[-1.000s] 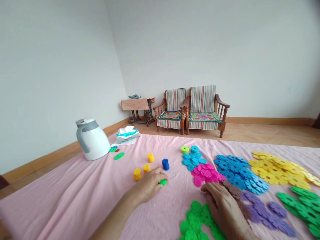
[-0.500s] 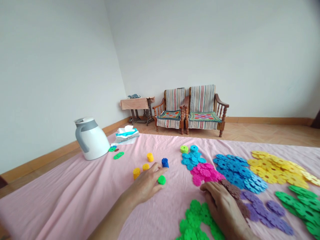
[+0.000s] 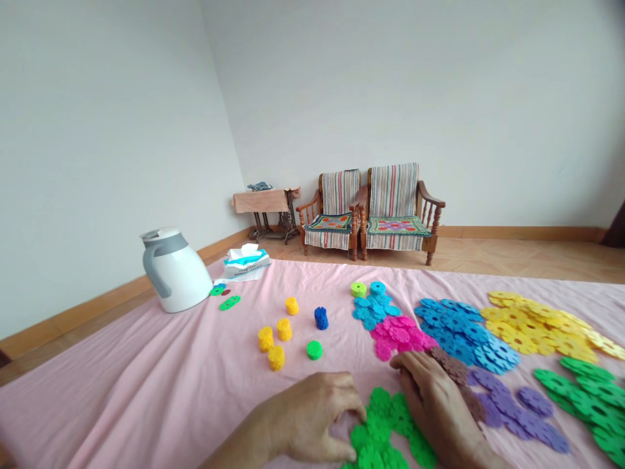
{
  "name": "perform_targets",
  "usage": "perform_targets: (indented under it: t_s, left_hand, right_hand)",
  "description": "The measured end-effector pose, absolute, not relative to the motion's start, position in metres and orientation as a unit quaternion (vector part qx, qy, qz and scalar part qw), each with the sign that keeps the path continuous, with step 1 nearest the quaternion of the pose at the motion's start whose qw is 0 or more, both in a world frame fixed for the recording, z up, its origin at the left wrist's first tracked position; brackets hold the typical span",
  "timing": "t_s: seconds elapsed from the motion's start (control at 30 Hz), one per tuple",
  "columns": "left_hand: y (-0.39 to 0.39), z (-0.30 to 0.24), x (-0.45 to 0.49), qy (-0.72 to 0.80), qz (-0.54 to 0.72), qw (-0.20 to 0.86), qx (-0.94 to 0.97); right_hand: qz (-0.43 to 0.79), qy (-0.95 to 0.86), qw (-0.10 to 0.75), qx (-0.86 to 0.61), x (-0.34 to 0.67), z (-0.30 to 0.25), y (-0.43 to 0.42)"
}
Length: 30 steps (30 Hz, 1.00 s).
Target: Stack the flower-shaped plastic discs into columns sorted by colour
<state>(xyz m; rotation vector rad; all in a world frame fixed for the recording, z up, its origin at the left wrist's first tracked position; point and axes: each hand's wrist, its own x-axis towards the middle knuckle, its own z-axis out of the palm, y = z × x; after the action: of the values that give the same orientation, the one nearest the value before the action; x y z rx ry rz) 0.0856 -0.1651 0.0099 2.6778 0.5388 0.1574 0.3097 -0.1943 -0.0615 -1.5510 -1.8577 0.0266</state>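
Note:
My left hand [image 3: 319,417] reaches the left edge of a pile of green snowflake discs [image 3: 378,423], thumb and fingers apart, with nothing visible between them. My right hand [image 3: 434,404] rests loosely on the cloth between that pile and the brown discs [image 3: 449,366], its fingers slightly bent and apparently empty. Just beyond its fingertips lie pink discs [image 3: 400,335]. Farther off stand a short green stack [image 3: 314,350], a dark blue stack [image 3: 321,318] and several yellow stacks [image 3: 276,357].
Blue discs [image 3: 452,332], yellow discs [image 3: 537,326], purple discs [image 3: 512,407] and more green discs [image 3: 586,404] spread to the right. A white jug [image 3: 178,273] and a tissue pack [image 3: 247,262] stand at the back left on the pink cloth [image 3: 161,378]. Two wooden chairs [image 3: 395,208] are behind.
My left hand has moved from beside the yellow and green stacks toward me and right, to the green pile. A yellow stack it covered now shows. My right hand stays put.

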Motion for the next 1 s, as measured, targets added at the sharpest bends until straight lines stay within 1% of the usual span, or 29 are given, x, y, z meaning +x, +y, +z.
perform_targets:
  t_s: [0.2,0.33,0.43,0.53,0.67,0.73,0.8,0.93,1.0]
  left_hand:
    - [-0.169,0.004,0.092,0.234,0.067,0.193,0.950]
    - [-0.165,0.002,0.092,0.301,0.105,0.187,0.929]
    - [-0.155,-0.001,0.087,0.360,0.176,0.187,0.897]
    - [-0.143,-0.003,0.081,0.413,0.277,0.182,0.848]
    - [-0.134,-0.006,0.076,0.444,0.376,0.169,0.795]
    - [-0.132,-0.007,0.075,0.448,0.396,0.168,0.784]
    - [-0.132,-0.008,0.075,0.447,0.407,0.171,0.778]
    - [-0.133,-0.009,0.075,0.445,0.414,0.175,0.775]
    - [-0.134,-0.009,0.074,0.446,0.412,0.173,0.775]
  right_hand:
    - [0.014,-0.716,0.367,-0.594,0.310,-0.063,-0.194]
    - [0.020,-0.741,0.371,-0.559,0.304,-0.043,-0.204]
    - [0.030,-0.813,0.342,-0.471,0.290,-0.025,-0.214]
    - [0.042,-0.881,0.286,-0.374,0.270,-0.028,-0.219]
    - [-0.060,-0.895,0.304,-0.320,0.246,-0.060,-0.217]
    - [-0.096,-0.882,0.325,-0.328,0.241,-0.069,-0.217]
    - [-0.113,-0.880,0.320,-0.333,0.239,-0.068,-0.217]
    - [-0.080,-0.899,0.237,-0.360,0.242,-0.050,-0.212]
    - [-0.060,-0.893,0.212,-0.392,0.243,-0.044,-0.205]
